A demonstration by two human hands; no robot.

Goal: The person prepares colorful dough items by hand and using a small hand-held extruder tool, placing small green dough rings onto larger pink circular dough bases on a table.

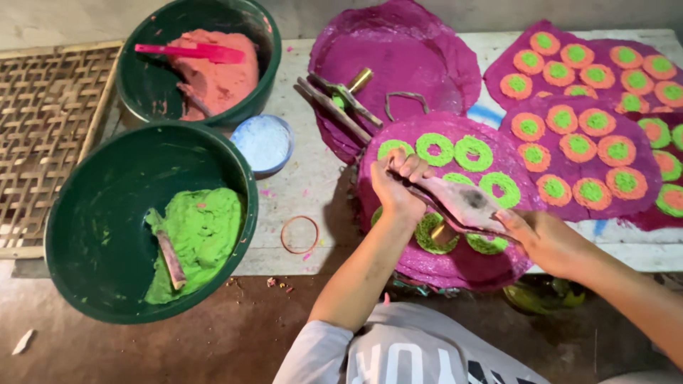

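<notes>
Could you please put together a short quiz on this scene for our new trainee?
1. True or false: the left hand and the right hand both grip the same cloth bag.
2. Which colour is the paste in the nearer green bowl? A) orange B) green C) blue
3. Fill in: the bag is held above a purple sheet that carries green ____.

Key:
1. True; one hand holds each end.
2. B; the green paste has a stick in it.
3. Rings; several green rings lie on it.
</notes>
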